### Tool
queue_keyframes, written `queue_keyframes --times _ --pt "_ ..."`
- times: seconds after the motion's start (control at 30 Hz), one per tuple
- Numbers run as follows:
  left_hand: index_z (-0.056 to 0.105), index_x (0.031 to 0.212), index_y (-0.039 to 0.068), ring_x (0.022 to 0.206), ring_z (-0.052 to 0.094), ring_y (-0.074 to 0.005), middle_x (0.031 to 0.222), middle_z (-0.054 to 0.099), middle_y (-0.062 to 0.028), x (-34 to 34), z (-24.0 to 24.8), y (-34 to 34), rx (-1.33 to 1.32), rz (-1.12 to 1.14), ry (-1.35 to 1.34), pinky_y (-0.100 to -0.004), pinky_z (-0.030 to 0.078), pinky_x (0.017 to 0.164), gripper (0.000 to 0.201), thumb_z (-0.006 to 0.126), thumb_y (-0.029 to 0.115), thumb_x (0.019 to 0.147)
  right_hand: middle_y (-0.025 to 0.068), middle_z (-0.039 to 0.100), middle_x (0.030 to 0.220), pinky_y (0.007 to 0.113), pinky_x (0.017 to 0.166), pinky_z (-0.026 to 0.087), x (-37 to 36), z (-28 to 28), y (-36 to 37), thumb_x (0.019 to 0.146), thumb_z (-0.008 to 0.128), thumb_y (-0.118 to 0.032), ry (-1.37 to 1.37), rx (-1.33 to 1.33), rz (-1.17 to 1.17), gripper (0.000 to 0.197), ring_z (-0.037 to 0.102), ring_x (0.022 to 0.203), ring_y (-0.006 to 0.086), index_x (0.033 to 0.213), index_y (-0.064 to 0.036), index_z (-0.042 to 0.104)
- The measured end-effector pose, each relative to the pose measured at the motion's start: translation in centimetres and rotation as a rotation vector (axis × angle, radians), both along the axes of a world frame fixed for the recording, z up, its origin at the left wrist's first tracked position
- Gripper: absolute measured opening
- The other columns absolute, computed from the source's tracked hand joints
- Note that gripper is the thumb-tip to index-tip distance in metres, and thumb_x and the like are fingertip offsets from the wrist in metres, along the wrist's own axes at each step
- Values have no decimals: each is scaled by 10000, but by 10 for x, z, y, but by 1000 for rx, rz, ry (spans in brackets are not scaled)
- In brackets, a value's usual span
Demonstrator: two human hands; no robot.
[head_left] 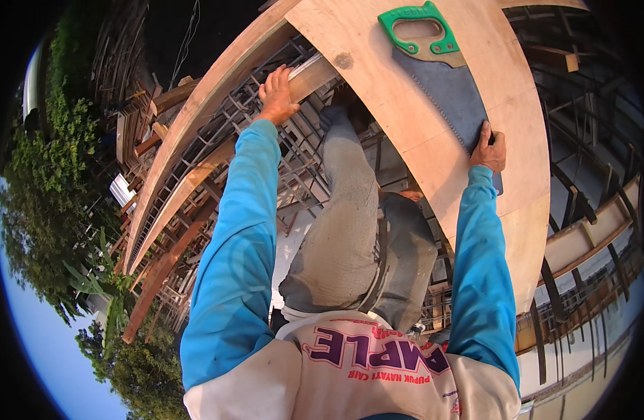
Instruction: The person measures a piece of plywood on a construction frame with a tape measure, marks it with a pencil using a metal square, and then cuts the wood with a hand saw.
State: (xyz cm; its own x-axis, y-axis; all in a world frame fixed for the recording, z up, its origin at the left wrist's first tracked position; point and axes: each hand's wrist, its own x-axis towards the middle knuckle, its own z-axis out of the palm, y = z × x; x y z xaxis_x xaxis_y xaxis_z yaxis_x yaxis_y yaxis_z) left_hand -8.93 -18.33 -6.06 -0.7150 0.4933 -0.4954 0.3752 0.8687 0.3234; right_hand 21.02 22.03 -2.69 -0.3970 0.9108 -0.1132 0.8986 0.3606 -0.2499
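A hand saw with a green handle [418, 29] and a grey toothed blade [444, 94] lies flat on a curved plywood sheet [423, 136]. My right hand [488, 148] is closed on the blade near its narrow end, thumb on the metal and fingers curled at the back edge. Part of the blade tip is hidden under the wrist. At the left, my left hand [276, 96] grips the end of a wooden beam [312, 77] that meets the plywood's left edge, its fingers bent over the wood.
Long curved timbers [189, 115] run down the left over a metal scaffold frame [304, 161]. My legs [350, 210] extend among open framing. More dark struts [581, 203] and planks stand at the right, well above the ground. Trees [63, 133] rise at far left.
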Motion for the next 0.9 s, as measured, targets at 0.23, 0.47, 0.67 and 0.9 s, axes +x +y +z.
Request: queue_keyframes --times 0.23,0.47,0.67,0.9 --pt "279 1464 163 1468 136 -350 1571 212 -76 -2 -6 -4 9 -10 -11 -579 121 1154 1030 821 111 590 111 682 836 436 706 495 -7 7 8 877 535 -677 -2 -81 -24 597 645 796 318 858 -89 639" --pt "267 1466 142 1473 132 -338 1570 215 -68 -6 -3 -10 0 -28 -16 -574 126 1153 1041 837 134 595 115 687 815 422 737 498 -16 17 9 880 504 -701 -123 -208 -63 614 652 801 318 879 -103 646" --pt "277 1459 99 1457 167 -326 1557 234 -101 -6 -4 -2 -16 -78 22 -541 164 1143 1041 833 173 583 131 656 776 387 742 488 -10 17 16 880 476 -733 -94 -209 -36 656 630 772 287 849 -97 634" --pt "281 1460 152 1476 127 -322 1578 208 -73 -6 -5 -4 12 -4 -19 -551 96 1177 1003 821 92 617 121 667 782 420 731 488 -15 22 21 889 505 -694 -131 -190 -17 603 636 770 308 867 -106 637"
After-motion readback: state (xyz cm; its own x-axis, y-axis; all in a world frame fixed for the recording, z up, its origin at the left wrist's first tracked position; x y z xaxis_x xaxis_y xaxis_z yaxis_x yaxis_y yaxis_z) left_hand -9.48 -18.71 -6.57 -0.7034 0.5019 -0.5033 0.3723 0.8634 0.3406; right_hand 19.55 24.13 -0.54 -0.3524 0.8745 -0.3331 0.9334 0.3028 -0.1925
